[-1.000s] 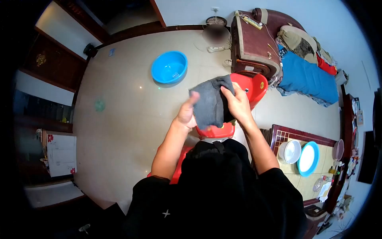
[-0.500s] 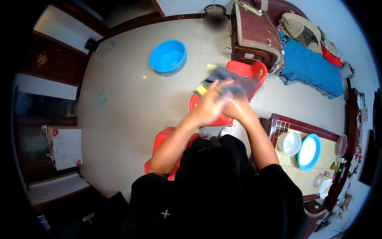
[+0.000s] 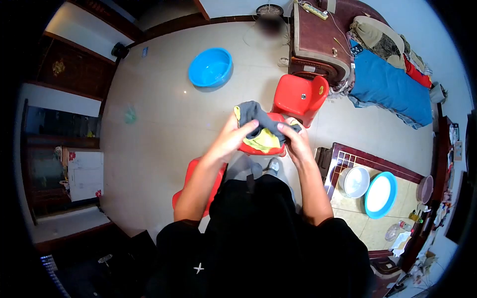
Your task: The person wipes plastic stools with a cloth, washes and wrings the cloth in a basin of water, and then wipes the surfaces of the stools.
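Observation:
A dark grey and yellow piece of cloth (image 3: 262, 130) is stretched between my two hands, its folds bunched in the middle. My left hand (image 3: 232, 134) grips its left side, thumb on top. On the right side, my right hand (image 3: 294, 139) pinches it with the thumb pressed on the grey part. The cloth's exact kind cannot be made out. It hangs above a red plastic seat (image 3: 261, 150) in front of my body and hides most of it. Just beyond stands a red plastic chair (image 3: 293, 94), apart from both hands.
A blue basin (image 3: 210, 67) rests on the tiled floor ahead. To the right, a low table (image 3: 357, 226) bears a white basin (image 3: 354, 181) and a blue-rimmed basin (image 3: 381, 194). Another red chair (image 3: 196, 186) is near my left forearm. A sofa (image 3: 323, 39) stands at upper right.
My hands were close together over the blurred cloth; now they are apart with it spread between them. They have come slightly closer to my body, uncovering the far red chair.

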`<state>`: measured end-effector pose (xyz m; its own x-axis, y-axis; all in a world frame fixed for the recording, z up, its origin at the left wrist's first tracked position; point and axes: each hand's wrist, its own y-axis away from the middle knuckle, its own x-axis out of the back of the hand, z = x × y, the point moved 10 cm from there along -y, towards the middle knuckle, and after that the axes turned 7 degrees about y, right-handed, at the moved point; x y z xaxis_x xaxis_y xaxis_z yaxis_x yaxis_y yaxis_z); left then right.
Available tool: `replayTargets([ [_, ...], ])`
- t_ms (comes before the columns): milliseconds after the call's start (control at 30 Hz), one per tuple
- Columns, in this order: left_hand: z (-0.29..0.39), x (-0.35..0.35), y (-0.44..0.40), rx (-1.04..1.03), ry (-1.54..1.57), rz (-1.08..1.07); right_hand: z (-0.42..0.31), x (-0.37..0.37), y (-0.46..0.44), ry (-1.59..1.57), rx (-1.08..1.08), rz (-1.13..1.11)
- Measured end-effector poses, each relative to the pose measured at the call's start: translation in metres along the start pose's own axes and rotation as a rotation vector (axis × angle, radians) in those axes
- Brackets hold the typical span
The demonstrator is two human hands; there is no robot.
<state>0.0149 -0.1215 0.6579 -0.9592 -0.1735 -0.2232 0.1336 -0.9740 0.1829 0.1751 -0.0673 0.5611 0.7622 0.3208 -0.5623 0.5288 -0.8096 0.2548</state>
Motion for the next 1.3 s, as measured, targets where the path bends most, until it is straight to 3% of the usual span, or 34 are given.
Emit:
replayTargets([
  [67,0.069,0.009,0.009,-0.215,-0.256,0.169,-0.002,0.022,0.003,-0.124,0.022,0.198],
  [133,0.17,-0.009,0.031,-0.443,-0.212,0.161,-0.004,0.04,0.015,-0.176,-0.004,0.348],
  [200,0.254,-0.036,0.067,-0.917,-0.211,-0.08,-0.001,0.063,0.021,-0.208,0.009,0.424],
  [300,0.301,-0.063,0.106,-1.145,-0.203,-0.327,0.025,0.11,0.019,-0.304,-0.017,0.504],
  [800,0.3,-0.082,0.13,-1.175,-0.235,-0.478,0.023,0.133,0.016,-0.252,-0.074,0.618],
  [900,0.295,-0.085,0.129,-1.158,-0.23,-0.496,0.017,0.129,0.011,-0.244,-0.043,0.544],
  [1300,0.303,-0.085,0.123,-1.109,-0.142,-0.667,0.029,0.154,0.01,-0.338,0.04,0.637],
])
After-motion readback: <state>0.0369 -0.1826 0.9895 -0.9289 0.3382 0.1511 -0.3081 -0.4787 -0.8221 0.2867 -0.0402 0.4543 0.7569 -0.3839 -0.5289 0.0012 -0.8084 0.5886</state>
